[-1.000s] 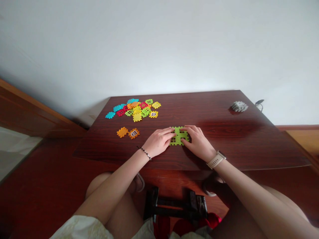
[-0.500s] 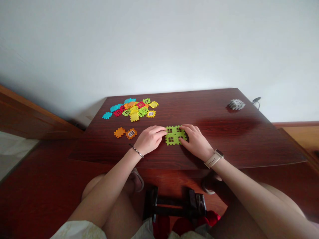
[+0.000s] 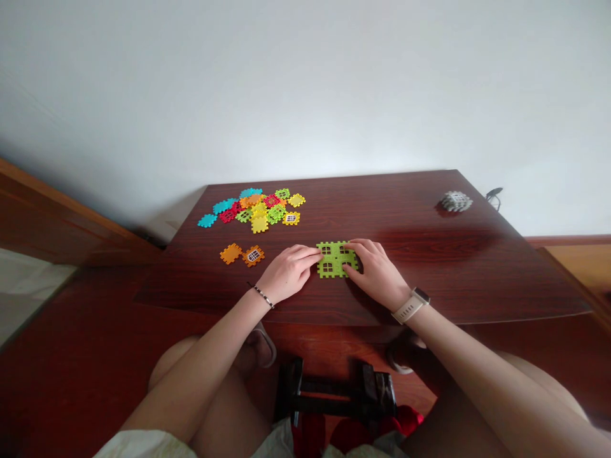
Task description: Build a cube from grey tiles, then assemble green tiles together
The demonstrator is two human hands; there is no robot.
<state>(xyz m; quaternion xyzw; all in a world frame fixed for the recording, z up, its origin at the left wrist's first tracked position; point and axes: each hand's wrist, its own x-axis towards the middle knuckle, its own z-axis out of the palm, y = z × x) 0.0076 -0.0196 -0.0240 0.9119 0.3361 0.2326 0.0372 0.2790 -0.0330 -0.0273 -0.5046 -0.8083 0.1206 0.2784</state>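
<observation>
A square green panel of interlocking window tiles (image 3: 336, 259) lies flat on the table in front of me, with toothed edges and arched window openings. My left hand (image 3: 290, 270) has its fingertips on the panel's left edge, fingers close together. At the opposite side, my right hand (image 3: 378, 267) grips the panel with thumb below and fingers above, covering part of the right-hand windows. Left of my left hand lie a plain orange tile (image 3: 231, 254) and an orange window tile (image 3: 253, 256) with a white frame.
Several loose tiles in blue, red, yellow, green and orange form a pile (image 3: 259, 208) at the back left of the dark wooden table (image 3: 372, 203). A stack of grey tiles (image 3: 456, 201) stands at the far right, near a black cable (image 3: 494, 194). A wall borders the back.
My left hand's fingers have straightened slightly at the panel's left edge. The right hand and the panel stay almost still; the view has shifted a little.
</observation>
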